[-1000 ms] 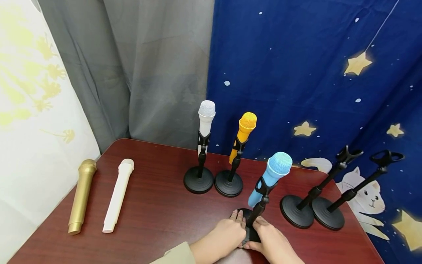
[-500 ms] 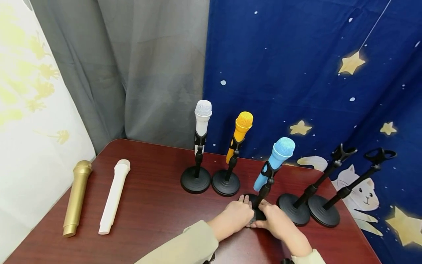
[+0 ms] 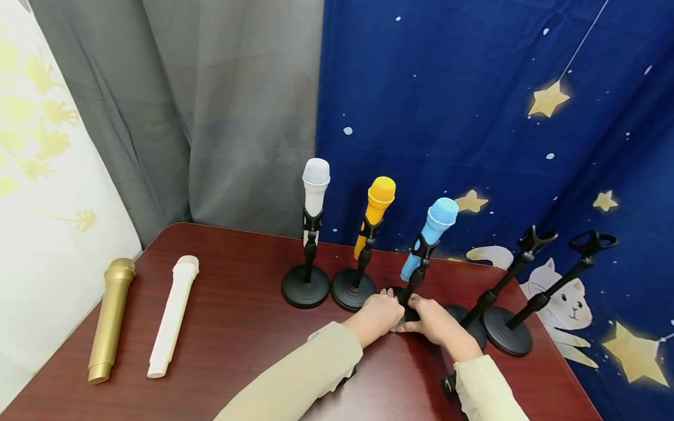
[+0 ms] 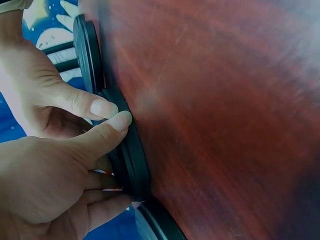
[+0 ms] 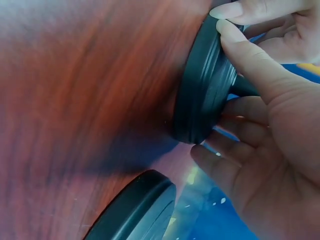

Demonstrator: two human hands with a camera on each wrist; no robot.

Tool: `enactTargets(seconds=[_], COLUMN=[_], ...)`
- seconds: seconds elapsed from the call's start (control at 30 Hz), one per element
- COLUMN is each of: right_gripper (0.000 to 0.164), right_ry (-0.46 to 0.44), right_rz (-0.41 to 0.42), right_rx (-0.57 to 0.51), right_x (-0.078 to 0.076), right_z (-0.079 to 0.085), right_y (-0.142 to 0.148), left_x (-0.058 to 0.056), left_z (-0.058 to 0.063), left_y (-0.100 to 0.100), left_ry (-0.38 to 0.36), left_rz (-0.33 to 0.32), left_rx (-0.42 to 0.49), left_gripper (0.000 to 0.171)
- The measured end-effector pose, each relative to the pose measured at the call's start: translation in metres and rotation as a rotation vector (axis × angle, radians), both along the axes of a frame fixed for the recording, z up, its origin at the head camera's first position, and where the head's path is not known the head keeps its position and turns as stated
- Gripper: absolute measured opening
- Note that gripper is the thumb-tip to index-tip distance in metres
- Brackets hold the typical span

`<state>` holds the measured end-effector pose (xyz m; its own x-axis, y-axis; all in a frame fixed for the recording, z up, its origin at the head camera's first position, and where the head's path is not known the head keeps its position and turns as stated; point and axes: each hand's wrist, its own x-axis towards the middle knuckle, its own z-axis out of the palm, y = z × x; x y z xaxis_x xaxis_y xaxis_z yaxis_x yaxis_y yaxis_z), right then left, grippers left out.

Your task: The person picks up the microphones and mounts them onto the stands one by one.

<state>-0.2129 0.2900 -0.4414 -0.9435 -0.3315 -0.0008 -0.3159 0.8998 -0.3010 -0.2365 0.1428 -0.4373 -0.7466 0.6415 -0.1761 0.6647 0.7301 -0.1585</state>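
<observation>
A blue microphone (image 3: pixel 436 219) sits tilted in the clip of a black desktop microphone stand (image 3: pixel 416 279). My left hand (image 3: pixel 375 318) holds the left side of the stand's round base, and my right hand (image 3: pixel 436 321) holds its right side. In the left wrist view, both thumbs press the near rim of the base (image 4: pixel 131 155), tips close together. From the right wrist, the right hand's fingers (image 5: pixel 250 142) spread around the base's edge. To the left, a white microphone (image 3: pixel 315 193) and a yellow microphone (image 3: pixel 377 204) stand in matching stands.
Two stands with empty clips, one nearer (image 3: pixel 487 301) and one farther right (image 3: pixel 542 301), are just right of my hands. A gold microphone (image 3: pixel 112 321) and a white microphone (image 3: pixel 174 316) lie at the left of the brown table (image 3: pixel 242 351). Curtains (image 3: pixel 253 117) hang behind.
Both hands have moved the stand with the blue microphone away from me, up beside the yellow microphone's stand. The view has shifted slightly right.
</observation>
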Motion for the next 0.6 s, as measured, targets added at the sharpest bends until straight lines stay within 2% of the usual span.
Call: enactTargets(seconds=[0.27,0.6], right_gripper=[0.059,0.063], right_ry=[-0.029,-0.024], right_rz=[-0.007,-0.013], right_rx=[-0.013,-0.009], right_x=[-0.016,-0.019], right_z=[0.001,0.001], right_y=[0.004,0.005], left_x=[-0.017,-0.018], left_z=[-0.002,-0.004], left_y=[0.004,0.004], left_ry=[-0.001,-0.014], left_rz=[0.008,0.040], left_rx=[0.002,0.004], left_gripper=[0.048,0.058])
